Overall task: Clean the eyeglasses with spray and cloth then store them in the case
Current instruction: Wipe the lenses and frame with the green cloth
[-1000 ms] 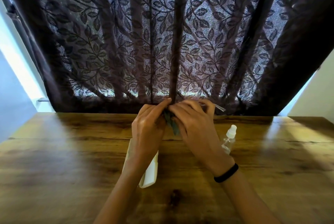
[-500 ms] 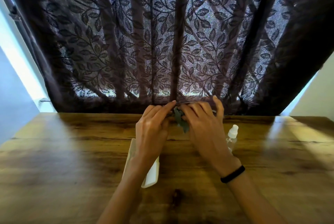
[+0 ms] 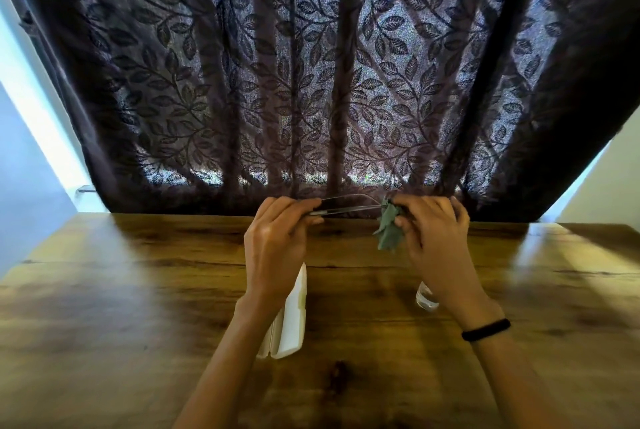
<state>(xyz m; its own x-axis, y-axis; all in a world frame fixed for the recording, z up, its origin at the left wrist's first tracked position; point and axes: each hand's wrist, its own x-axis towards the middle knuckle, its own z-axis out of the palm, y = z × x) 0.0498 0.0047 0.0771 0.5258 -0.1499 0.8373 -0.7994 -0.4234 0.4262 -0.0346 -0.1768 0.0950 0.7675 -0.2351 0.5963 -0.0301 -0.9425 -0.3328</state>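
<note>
While the hands draw apart, wiping goes on!
Left hand [image 3: 277,238] pinches the eyeglasses [image 3: 346,208]; right hand [image 3: 429,231] closes the cloth [image 3: 389,233] around their other end, case [image 3: 291,321] waiting.

One wide-angle view from my head, looking forward and down across a wooden table [image 3: 138,290] toward a dark leaf-patterned curtain [image 3: 311,65] at its far edge. My forearms enter from the bottom, with my left hand [image 3: 273,241] and right hand [image 3: 433,238] close to the lens, mid-frame. Straight edges bow outward near the frame's sides
</note>
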